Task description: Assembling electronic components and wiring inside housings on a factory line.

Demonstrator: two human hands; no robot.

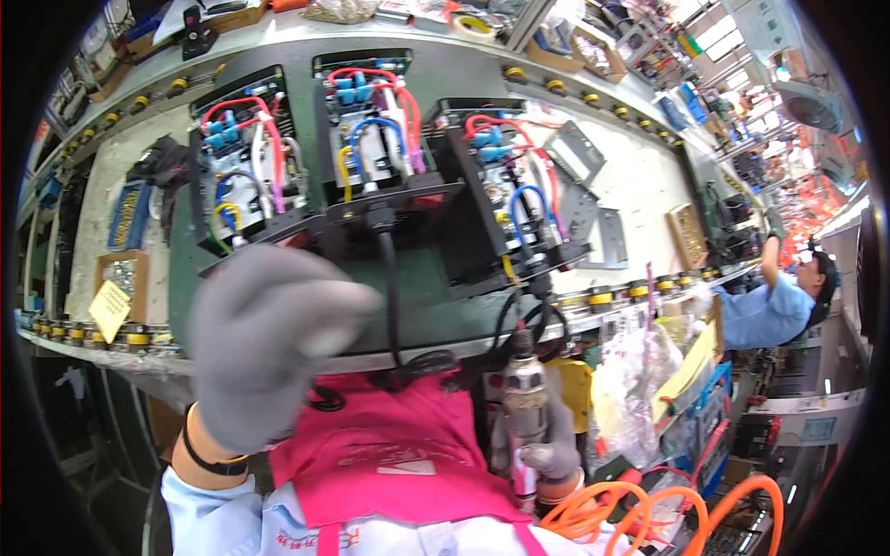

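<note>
My left hand, in a grey glove, is raised before the left and middle units. Its fingers look curled together, though motion blurs them, and whatever they may hold is hidden. In my right hand, also gloved, is a power screwdriver held upright near my pink apron, bit pointing up. Three black-framed electronic units stand side by side: a left unit, a middle unit and a right unit, with red, blue and yellow wires inside. A black power cord hangs from the middle unit's front.
The units rest on a dark green board over a roller conveyor. Metal brackets lie to the right, a small parts box to the left. An orange coiled hose lies lower right. A co-worker stands at far right.
</note>
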